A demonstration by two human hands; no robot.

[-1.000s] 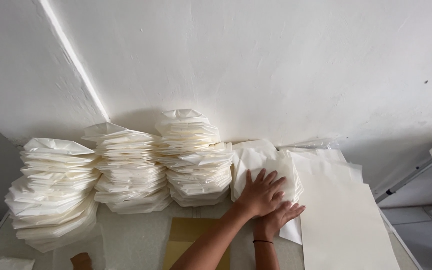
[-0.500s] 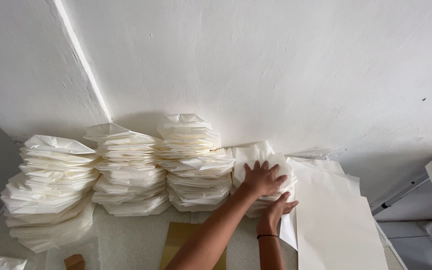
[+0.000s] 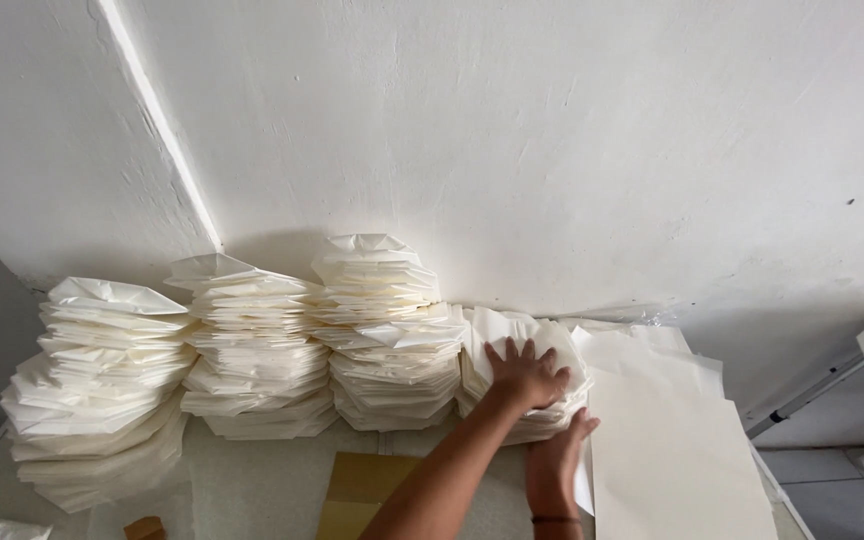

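Pressing down on a low stack of folded white paper (image 3: 532,385), the left hand (image 3: 524,375) lies flat on top with its fingers (image 3: 508,350) spread wide and gripping nothing. The right hand (image 3: 558,462) sits just below it, palm against the stack's front edge, fingers straight and open, closed on nothing. This low stack stands on the counter (image 3: 252,480) against the white wall (image 3: 552,150), touching a taller pile of folded paper (image 3: 387,335) on its left. Two more tall piles (image 3: 252,345) and (image 3: 102,385) stand farther left. Flat white sheets (image 3: 672,450) lie just to the right of the hands. A brown cardboard piece (image 3: 357,490) rests on the counter near the left forearm.
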